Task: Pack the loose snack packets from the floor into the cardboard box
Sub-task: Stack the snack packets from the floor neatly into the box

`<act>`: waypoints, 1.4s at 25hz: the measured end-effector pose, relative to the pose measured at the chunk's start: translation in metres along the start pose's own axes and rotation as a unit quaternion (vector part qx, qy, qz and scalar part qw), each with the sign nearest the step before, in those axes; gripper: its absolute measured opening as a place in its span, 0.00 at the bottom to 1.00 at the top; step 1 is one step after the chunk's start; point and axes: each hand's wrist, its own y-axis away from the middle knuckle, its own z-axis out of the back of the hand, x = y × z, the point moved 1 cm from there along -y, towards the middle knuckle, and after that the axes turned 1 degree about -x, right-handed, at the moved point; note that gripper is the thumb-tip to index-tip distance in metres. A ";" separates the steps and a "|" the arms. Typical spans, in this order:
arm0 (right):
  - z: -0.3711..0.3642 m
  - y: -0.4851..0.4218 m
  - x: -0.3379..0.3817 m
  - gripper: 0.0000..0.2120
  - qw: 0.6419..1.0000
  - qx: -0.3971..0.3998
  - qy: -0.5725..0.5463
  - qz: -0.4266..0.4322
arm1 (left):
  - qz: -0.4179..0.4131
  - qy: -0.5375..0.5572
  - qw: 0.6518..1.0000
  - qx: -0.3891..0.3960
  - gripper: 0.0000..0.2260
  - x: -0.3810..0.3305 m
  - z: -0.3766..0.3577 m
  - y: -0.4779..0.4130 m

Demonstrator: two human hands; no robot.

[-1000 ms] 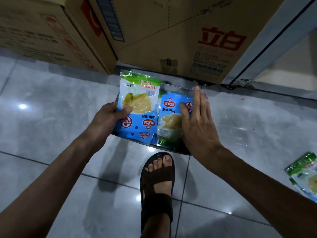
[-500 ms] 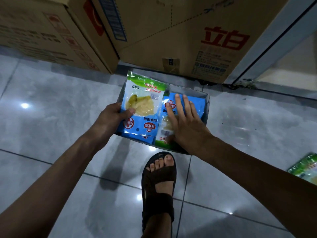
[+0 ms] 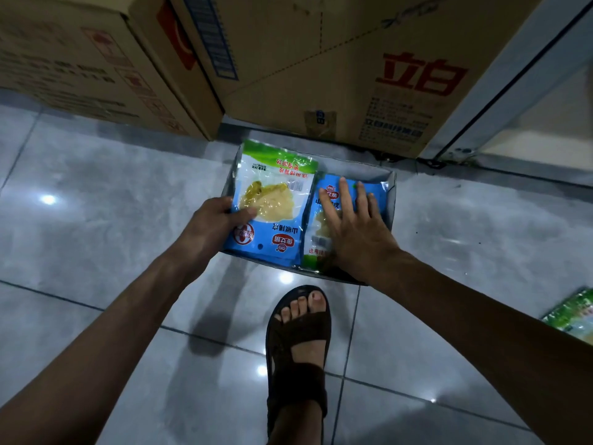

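Observation:
A small open cardboard box (image 3: 391, 200) sits on the tiled floor in front of me. My left hand (image 3: 211, 226) grips a stack of blue and green snack packets (image 3: 272, 203) by its left edge, over the box's left half. My right hand (image 3: 353, 232) lies flat, fingers spread, on other snack packets (image 3: 324, 191) in the box's right half. Another loose packet (image 3: 574, 313) lies on the floor at the right edge of the view.
Big cardboard cartons (image 3: 321, 65) stand just behind the box, with another carton (image 3: 80, 59) to the left. A metal door frame (image 3: 513, 85) rises at the right. My sandalled foot (image 3: 298, 342) stands on the grey tiles just before the box.
My right hand has come down and back onto the packets in the box's right half. The stack in my left hand has lowered a little over the box.

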 end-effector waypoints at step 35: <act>0.001 0.021 -0.017 0.52 0.997 -0.069 -0.029 0.012 | -0.358 -0.530 0.752 -0.160 0.27 -0.021 -0.081 0.034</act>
